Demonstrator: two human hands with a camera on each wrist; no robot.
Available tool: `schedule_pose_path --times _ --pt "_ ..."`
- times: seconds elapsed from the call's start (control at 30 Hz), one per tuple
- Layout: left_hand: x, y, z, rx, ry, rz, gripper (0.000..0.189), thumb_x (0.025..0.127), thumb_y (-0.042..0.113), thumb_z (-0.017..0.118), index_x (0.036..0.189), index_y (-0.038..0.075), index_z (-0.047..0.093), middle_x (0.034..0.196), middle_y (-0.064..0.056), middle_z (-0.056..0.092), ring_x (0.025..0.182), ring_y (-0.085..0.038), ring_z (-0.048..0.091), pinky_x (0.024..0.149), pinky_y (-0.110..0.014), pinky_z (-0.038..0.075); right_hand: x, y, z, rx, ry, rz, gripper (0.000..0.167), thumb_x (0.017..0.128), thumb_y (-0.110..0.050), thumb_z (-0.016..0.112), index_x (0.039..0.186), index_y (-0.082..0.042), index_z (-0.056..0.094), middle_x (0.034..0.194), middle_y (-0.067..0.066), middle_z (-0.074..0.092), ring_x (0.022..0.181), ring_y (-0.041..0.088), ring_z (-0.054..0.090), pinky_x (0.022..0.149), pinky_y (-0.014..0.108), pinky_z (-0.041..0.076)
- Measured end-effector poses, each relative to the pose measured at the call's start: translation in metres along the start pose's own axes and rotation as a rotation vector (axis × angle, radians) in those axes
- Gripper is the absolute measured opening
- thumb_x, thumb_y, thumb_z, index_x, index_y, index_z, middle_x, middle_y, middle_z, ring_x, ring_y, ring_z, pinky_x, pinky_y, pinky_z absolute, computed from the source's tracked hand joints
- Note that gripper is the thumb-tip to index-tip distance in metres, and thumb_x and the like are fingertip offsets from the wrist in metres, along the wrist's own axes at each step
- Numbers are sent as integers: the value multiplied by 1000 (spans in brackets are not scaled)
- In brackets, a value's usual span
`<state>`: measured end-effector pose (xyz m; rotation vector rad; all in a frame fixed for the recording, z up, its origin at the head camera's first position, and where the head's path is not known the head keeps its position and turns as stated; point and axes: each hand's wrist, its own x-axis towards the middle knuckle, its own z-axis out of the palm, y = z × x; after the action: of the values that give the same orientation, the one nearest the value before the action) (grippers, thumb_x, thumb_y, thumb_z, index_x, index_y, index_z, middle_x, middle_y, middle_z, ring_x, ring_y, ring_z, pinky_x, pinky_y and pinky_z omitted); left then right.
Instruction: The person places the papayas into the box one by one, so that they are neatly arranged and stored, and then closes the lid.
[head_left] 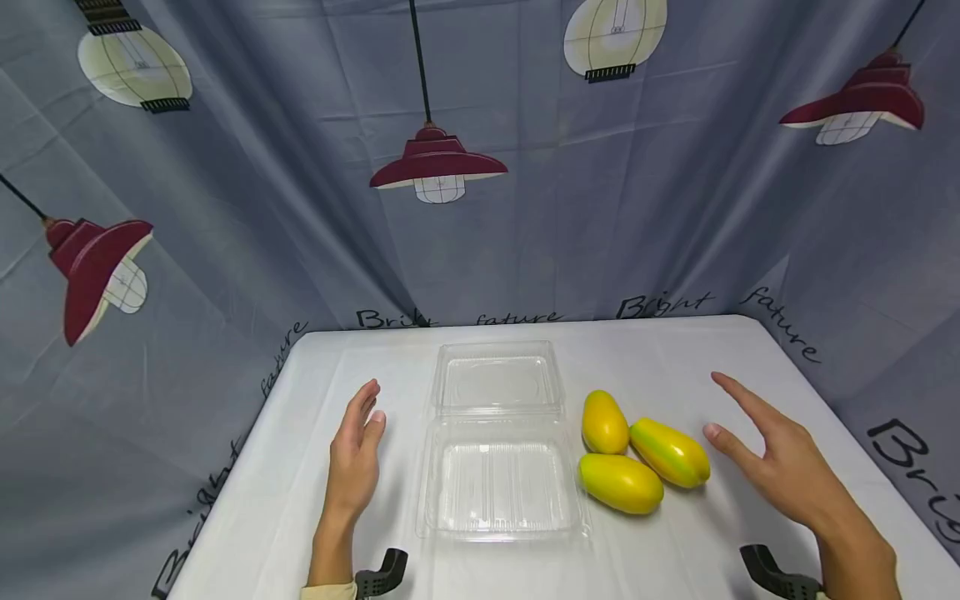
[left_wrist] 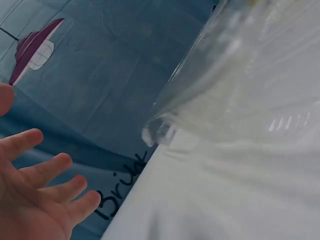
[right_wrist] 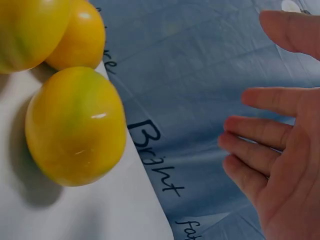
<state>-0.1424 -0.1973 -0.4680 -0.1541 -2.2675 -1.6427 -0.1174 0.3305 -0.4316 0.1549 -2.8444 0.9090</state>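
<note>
A clear plastic clamshell box stands unfolded mid-table, its base (head_left: 504,492) toward me and its lid (head_left: 498,379) laid back behind. To its right lie three smooth yellow mango-like fruits: a rounder one (head_left: 604,422) at the back, one with a greenish streak (head_left: 670,452) on the right, and one (head_left: 621,483) in front. My left hand (head_left: 354,467) is held up left of the box, fingers extended and touching nothing. On the other side, my right hand (head_left: 783,467) hovers beside the streaked fruit, thumb and fingers apart, palm bare in the right wrist view.
A white cloth covers the table (head_left: 360,367). Behind and at both sides hangs a grey-blue curtain (head_left: 480,258) printed with lamps and lettering. Black camera mounts (head_left: 382,573) sit at both wrists.
</note>
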Motion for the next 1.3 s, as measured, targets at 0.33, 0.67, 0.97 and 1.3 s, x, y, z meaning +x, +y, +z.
schedule_pose_path --times 0.33,0.67,0.97,1.3 --pt "15 -24 22 -336 -297 -153 59 116 13 43 173 13 29 178 -22 30 166 -44 28 120 -16 41 4 -1 -10 54 -61 -8 87 97 -40 84 171 -26 40 169 24 48 144 63 47 101 86 39" --pt "15 -39 32 -425 -379 -248 61 114 8 42 173 15 29 180 -24 24 165 -47 28 132 -39 34 -1 13 5 54 -120 33 87 94 -43 86 167 -16 48 166 23 52 141 61 53 100 83 44" --pt "12 -47 41 -472 -416 -275 65 109 -1 42 172 13 33 177 -24 30 162 -47 34 134 -52 30 -9 27 23 77 -175 70 87 92 -43 88 164 -11 51 164 26 53 143 61 52 105 80 44" --pt "8 -46 42 -426 -423 -310 61 108 -1 42 168 9 43 172 -24 42 158 -44 43 129 -37 38 -13 33 36 88 -188 55 82 92 -44 88 160 -12 56 161 20 58 143 52 57 107 20 55"
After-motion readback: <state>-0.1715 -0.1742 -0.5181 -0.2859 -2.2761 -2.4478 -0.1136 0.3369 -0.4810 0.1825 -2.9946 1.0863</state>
